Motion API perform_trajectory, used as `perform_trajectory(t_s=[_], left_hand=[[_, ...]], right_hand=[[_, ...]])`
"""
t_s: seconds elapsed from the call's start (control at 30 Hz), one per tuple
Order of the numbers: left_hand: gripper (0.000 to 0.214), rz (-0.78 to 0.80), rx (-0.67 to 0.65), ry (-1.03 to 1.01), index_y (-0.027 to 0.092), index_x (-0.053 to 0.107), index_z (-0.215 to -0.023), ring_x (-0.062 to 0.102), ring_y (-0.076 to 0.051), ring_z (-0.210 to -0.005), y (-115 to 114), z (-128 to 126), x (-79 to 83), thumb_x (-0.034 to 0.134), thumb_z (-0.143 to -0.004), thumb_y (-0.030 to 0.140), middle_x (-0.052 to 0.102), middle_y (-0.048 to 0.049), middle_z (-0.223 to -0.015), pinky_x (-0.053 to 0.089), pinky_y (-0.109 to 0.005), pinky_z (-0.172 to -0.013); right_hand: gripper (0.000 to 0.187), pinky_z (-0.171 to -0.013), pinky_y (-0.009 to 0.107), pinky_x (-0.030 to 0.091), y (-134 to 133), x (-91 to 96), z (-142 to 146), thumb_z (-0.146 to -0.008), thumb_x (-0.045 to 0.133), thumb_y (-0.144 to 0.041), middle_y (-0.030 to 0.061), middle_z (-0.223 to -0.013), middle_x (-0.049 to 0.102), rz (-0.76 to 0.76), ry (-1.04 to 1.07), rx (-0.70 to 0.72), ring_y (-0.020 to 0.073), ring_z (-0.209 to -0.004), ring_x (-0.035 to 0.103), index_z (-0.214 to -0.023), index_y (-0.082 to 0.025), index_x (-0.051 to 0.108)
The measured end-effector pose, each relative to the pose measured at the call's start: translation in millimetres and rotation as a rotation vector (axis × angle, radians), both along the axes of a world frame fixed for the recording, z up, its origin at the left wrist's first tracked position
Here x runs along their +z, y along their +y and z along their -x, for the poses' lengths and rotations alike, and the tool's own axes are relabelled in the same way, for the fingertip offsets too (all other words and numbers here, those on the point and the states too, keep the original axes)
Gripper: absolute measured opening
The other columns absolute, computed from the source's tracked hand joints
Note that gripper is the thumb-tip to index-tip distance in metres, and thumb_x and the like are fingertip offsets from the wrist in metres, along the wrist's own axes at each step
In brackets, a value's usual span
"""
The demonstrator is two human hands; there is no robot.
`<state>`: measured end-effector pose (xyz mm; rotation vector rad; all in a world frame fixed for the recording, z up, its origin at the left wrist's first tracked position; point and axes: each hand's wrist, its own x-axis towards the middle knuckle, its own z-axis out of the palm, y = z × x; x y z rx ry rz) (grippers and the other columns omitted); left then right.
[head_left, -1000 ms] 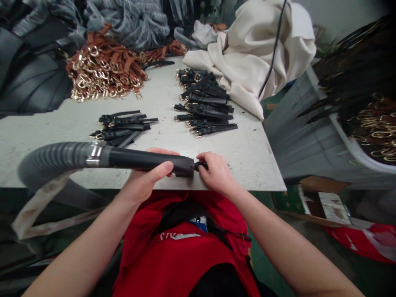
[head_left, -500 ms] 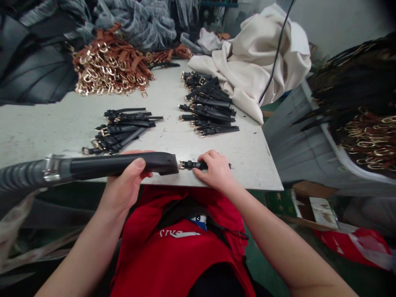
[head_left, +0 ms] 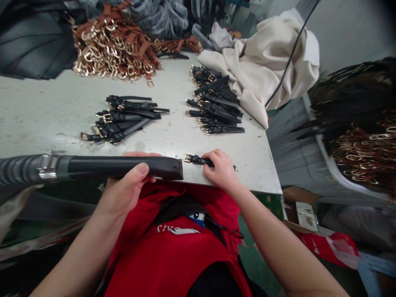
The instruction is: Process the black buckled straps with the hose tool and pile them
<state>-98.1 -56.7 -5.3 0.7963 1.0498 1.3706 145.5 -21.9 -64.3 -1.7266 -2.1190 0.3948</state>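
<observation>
My left hand (head_left: 133,177) is wrapped round a black hose nozzle (head_left: 123,166), whose ribbed hose (head_left: 18,169) runs off to the left. The nozzle's flat mouth points right, a short way from a small black buckle strap (head_left: 194,159). Over that strap, near the table's front edge, my right hand (head_left: 221,169) closes its fingers on the middle part. The strap's gold buckle end shows to the left of my fingers and its tip just peeks out on the right. Similar black straps lie in a left pile (head_left: 123,119) and a right pile (head_left: 216,103).
Brown straps with gold buckles (head_left: 114,49) are heaped at the back left. Cream cloth (head_left: 262,57) covers the table's back right corner. A grey bin (head_left: 297,136) holding more straps stands right of the table (head_left: 173,140), with a cardboard box (head_left: 300,206) below.
My right hand has shifted the strap slightly away from the nozzle mouth, widening the gap between them. The strap now lies a little tilted. The camera view has also shifted.
</observation>
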Motion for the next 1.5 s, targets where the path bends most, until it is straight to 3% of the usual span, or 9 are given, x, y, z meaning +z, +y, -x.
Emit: perform_trajectory(t_s=[0.47,0.6,0.77,0.97,1.5], left_hand=[[0.023,0.021,-0.017,0.011,0.020,0.073,-0.083,0.064,-0.016,-0.070,-4,-6,-1.9,0.083,-0.064,0.029,0.077,-0.0044,-0.088,0.050,-0.023,-0.053],[0.027,0.051,0.008,0.019,0.020,0.074,-0.080,0.063,-0.015,-0.064,-5,-6,-3.5,0.086,-0.059,0.031,0.077,-0.0046,-0.084,0.050,-0.022,-0.050],[0.024,0.063,0.010,0.033,0.021,0.074,-0.082,0.063,-0.016,-0.065,-8,-1,-6.1,0.084,-0.062,0.030,0.075,-0.0056,-0.086,0.051,-0.022,-0.052],[0.023,0.074,0.029,0.057,0.021,0.074,-0.078,0.060,-0.017,-0.062,-12,1,-5.4,0.083,-0.060,0.031,0.075,-0.0079,-0.085,0.051,-0.024,-0.049],[0.023,0.063,0.014,-0.006,0.021,0.076,-0.080,0.060,-0.013,-0.058,-17,2,-4.7,0.085,-0.062,0.031,0.077,-0.0052,-0.083,0.050,-0.022,-0.051]], right_hand=[[0.019,-0.083,0.042,0.041,0,4.2,9,-0.081,0.055,-0.028,0.0103,-0.101,0.064,0.024,-0.035,-0.105,0.0291,-0.096,0.057,-0.095,-0.021,0.067],[0.024,-0.084,0.041,0.040,0,2.7,7,-0.079,0.052,-0.020,0.0102,-0.102,0.064,0.013,-0.027,-0.071,0.0280,-0.095,0.057,-0.097,-0.021,0.066],[0.028,-0.088,0.041,0.040,-4,1.2,4,-0.077,0.053,-0.020,0.0104,-0.104,0.065,-0.021,0.012,-0.036,0.0277,-0.098,0.057,-0.103,-0.020,0.063],[0.018,-0.085,0.043,0.039,-3,1.5,10,-0.079,0.055,-0.027,0.0103,-0.100,0.065,-0.014,-0.024,-0.120,0.0293,-0.096,0.056,-0.094,-0.021,0.064],[0.024,-0.083,0.041,0.040,-2,-1.4,6,-0.077,0.053,-0.020,0.0093,-0.101,0.065,-0.026,0.000,-0.080,0.0278,-0.096,0.056,-0.098,-0.021,0.065]])
